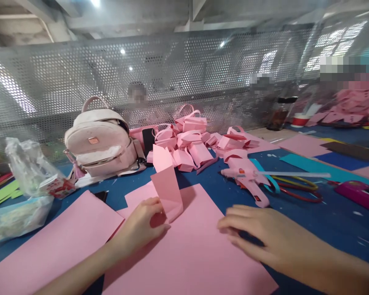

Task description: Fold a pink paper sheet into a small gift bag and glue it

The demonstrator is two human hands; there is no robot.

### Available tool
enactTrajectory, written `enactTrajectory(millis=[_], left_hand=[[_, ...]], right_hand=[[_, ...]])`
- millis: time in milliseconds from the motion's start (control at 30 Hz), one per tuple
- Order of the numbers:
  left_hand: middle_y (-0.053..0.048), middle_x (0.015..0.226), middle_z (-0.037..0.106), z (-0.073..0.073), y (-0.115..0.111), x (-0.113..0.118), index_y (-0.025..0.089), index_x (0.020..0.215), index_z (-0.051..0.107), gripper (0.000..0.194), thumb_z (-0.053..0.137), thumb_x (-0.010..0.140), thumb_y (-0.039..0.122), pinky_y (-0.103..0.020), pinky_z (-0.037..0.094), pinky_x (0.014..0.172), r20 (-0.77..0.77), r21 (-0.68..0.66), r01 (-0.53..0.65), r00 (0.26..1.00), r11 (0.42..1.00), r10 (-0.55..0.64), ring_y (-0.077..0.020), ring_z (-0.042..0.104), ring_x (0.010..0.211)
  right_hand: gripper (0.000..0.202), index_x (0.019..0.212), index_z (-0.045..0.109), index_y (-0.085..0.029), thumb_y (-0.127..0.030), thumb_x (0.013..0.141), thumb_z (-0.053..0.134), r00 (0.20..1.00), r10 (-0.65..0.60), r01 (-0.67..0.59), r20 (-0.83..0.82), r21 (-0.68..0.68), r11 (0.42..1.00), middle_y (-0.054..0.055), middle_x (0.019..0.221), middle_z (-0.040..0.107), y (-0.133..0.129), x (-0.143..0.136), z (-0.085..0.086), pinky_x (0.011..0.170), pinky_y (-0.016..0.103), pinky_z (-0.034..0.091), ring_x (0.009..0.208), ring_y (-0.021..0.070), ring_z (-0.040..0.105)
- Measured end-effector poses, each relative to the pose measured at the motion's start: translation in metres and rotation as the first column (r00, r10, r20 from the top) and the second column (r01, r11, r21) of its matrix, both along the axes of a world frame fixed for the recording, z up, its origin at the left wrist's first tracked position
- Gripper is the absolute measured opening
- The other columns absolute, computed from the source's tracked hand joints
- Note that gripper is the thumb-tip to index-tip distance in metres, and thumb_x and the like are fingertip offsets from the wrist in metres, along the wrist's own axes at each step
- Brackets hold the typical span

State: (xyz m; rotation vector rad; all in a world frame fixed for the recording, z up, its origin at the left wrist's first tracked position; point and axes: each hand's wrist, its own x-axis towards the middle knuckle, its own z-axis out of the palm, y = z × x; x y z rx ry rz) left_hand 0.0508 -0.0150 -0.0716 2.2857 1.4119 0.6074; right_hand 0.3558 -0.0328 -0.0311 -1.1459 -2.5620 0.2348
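Observation:
A folded pink paper piece (169, 190) stands upright on a large pink sheet (184, 262) in front of me. My left hand (143, 223) is curled at its lower left side, with fingers and thumb closed about its edge. Over the right edge of the sheet, my right hand (258, 231) hovers with loosely bent fingers apart from the thumb, and nothing shows in it. Beyond it lies a pink glue gun (244, 176) with a clear glue stick poking out of its back. Several folded pink paper baskets (190, 143) are heaped behind the standing piece.
A pale pink backpack (101, 143) sits at the back left against a perforated metal screen (184, 73). Plastic bags (26, 164) and another pink sheet (64, 241) lie on the left. Scissors (298, 188), coloured sheets (326, 164) and a magenta object (359, 194) are on the right.

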Motion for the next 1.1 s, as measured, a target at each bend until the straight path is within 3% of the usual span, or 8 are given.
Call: enactTrajectory(millis=[67,233,400,567,700,900,1033,1100], left_hand=[[-0.002,0.086,0.061,0.001,-0.004,0.002,0.020,0.072,0.057,0.018,0.071,0.079,0.027,-0.029,0.043,0.070,-0.032,0.036,-0.029,0.999,0.999,0.030,-0.0198,0.057,0.080],[-0.002,0.079,0.060,0.003,-0.013,0.011,0.021,0.069,0.052,0.016,0.065,0.077,0.018,-0.031,0.039,0.066,-0.214,0.239,-0.054,0.971,0.970,0.107,-0.0213,0.057,0.076],[-0.002,0.066,0.061,0.003,-0.014,0.012,0.021,0.064,0.053,0.022,0.056,0.084,0.016,-0.035,0.037,0.067,-0.276,0.331,0.004,0.957,0.944,0.093,-0.0199,0.056,0.065],[-0.002,0.068,0.069,0.010,-0.007,-0.002,0.020,0.069,0.062,0.024,0.052,0.088,0.011,-0.038,0.042,0.076,-0.326,0.424,0.134,0.945,0.896,0.013,-0.0202,0.062,0.068],[-0.001,0.090,0.076,0.033,-0.003,-0.011,0.023,0.090,0.068,0.027,0.047,0.092,0.006,-0.049,0.032,0.105,-0.357,0.521,0.228,0.933,0.823,-0.032,-0.0216,0.066,0.093],[-0.005,0.131,0.064,0.073,-0.006,-0.011,0.026,0.090,0.068,0.022,0.053,0.096,0.011,-0.055,0.014,0.119,-0.436,0.761,0.337,0.898,0.554,0.053,-0.0236,0.053,0.127],[-0.006,0.143,0.053,0.071,0.000,-0.008,0.027,0.089,0.070,0.021,0.059,0.091,0.010,-0.059,0.024,0.116,-0.271,0.807,0.235,0.962,0.542,-0.013,-0.0289,0.044,0.136],[-0.007,0.150,0.045,0.056,0.003,-0.006,0.028,0.101,0.071,0.025,0.059,0.091,0.009,-0.052,0.036,0.112,-0.066,0.787,0.125,0.991,0.605,-0.118,-0.0292,0.041,0.139]], right_hand=[[0.022,0.106,0.070,-0.027,-0.020,0.095,0.053,0.982,0.185,-0.185,0.023,-0.009,0.983,0.003,0.100,0.073,0.004,-0.020,0.003,0.078,0.029,0.052,0.091,0.0187,0.069],[0.036,0.127,0.059,-0.024,-0.010,0.094,0.051,0.941,0.277,-0.312,0.193,0.179,0.933,0.004,0.099,0.068,0.023,-0.061,-0.004,0.074,0.032,0.048,0.088,0.0205,0.063],[0.027,0.119,0.062,-0.015,-0.009,0.097,0.048,0.924,0.241,-0.369,0.296,0.532,0.762,0.010,0.106,0.065,0.037,-0.088,-0.004,0.082,0.037,0.045,0.095,0.0230,0.056],[0.028,0.122,0.060,-0.013,-0.011,0.099,0.044,0.902,0.339,-0.430,0.268,0.625,0.651,0.009,0.136,0.057,0.041,-0.097,0.003,0.108,0.036,0.033,0.128,0.0216,0.044],[0.023,0.109,0.065,-0.015,-0.011,0.099,0.045,0.923,0.283,-0.385,0.263,0.592,0.707,0.009,0.121,0.066,0.046,-0.100,0.013,0.106,0.041,0.036,0.118,0.0227,0.053],[0.008,0.089,0.070,-0.019,-0.018,0.091,0.062,0.942,0.336,-0.323,0.003,0.278,0.905,0.004,0.095,0.071,0.051,-0.095,0.032,0.097,0.041,0.043,0.097,0.0212,0.062],[0.013,0.085,0.074,-0.019,-0.010,0.083,0.065,0.918,0.206,-0.228,-0.338,-0.027,0.973,0.003,0.093,0.074,0.049,-0.095,0.027,0.081,0.029,0.050,0.086,0.0181,0.067],[0.016,0.083,0.075,-0.019,-0.009,0.083,0.063,0.880,0.155,-0.224,-0.449,-0.104,0.969,0.002,0.090,0.075,0.048,-0.096,0.020,0.079,0.028,0.050,0.083,0.0176,0.068]])
